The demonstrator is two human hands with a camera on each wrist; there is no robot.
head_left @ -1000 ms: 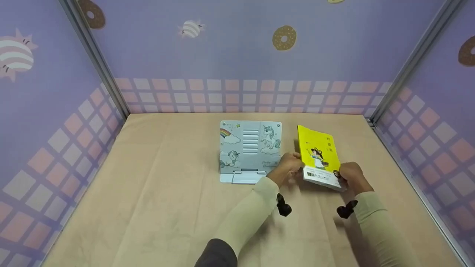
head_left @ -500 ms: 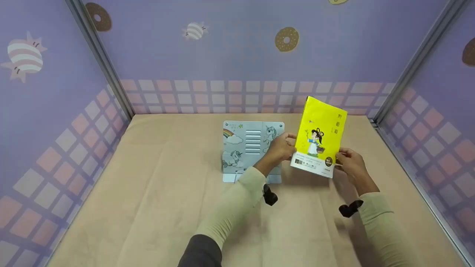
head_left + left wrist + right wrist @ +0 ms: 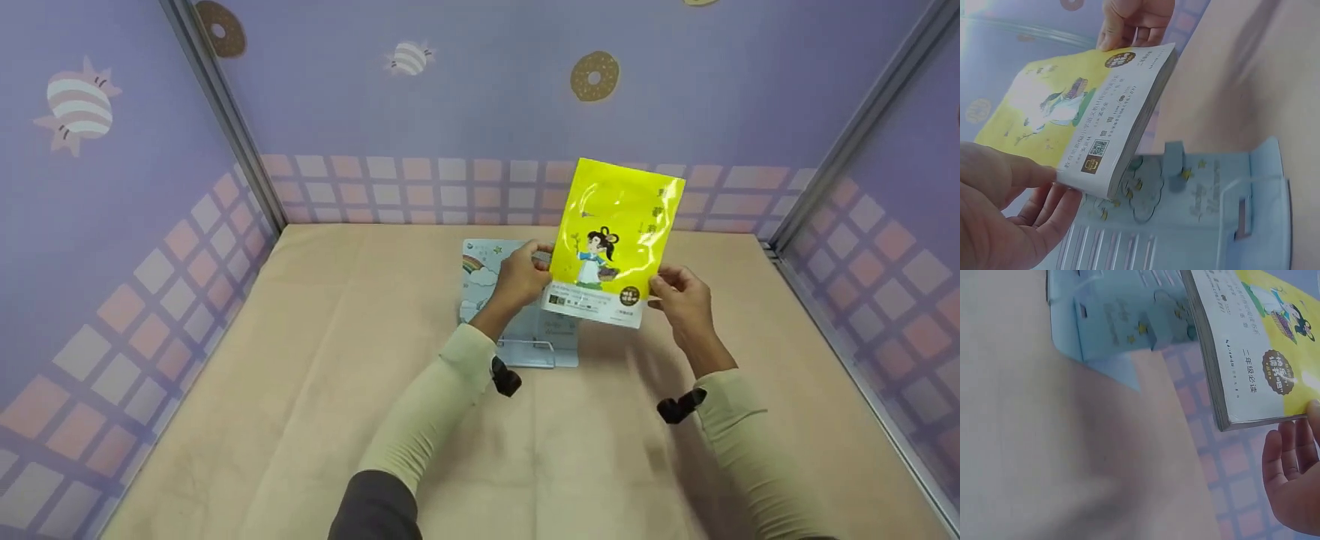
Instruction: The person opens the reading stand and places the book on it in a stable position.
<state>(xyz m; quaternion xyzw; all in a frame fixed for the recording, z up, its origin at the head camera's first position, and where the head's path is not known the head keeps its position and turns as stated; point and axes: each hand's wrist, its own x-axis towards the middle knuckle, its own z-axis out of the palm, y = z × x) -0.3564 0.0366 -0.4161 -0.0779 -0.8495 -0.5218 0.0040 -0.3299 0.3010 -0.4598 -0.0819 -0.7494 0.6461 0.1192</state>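
A yellow and white paperback book (image 3: 616, 225), its cover showing a cartoon girl with a basket, is held up in the air, leaning slightly to the right. At its lower left edge the left hand (image 3: 521, 276) pinches it between thumb and fingers. The right hand (image 3: 684, 306) grips the lower right edge in the same way. Behind and below the book stands a pale blue book stand (image 3: 559, 354) with unicorn and rainbow drawings, partly covered by the book and left hand. In the left wrist view the stand's slotted plate (image 3: 1185, 208) shows beneath the book.
The stand rests on a table with a beige cloth (image 3: 375, 315). Purple patterned walls (image 3: 480, 97) close the back and both sides, with metal posts (image 3: 862, 112) at the corners. A black wrist camera (image 3: 504, 377) hangs from the left sleeve, another from the right.
Both hands have lifted the book off the table, tilted its cover upright and carried it leftward, so it now partly overlaps the book stand in the head view.
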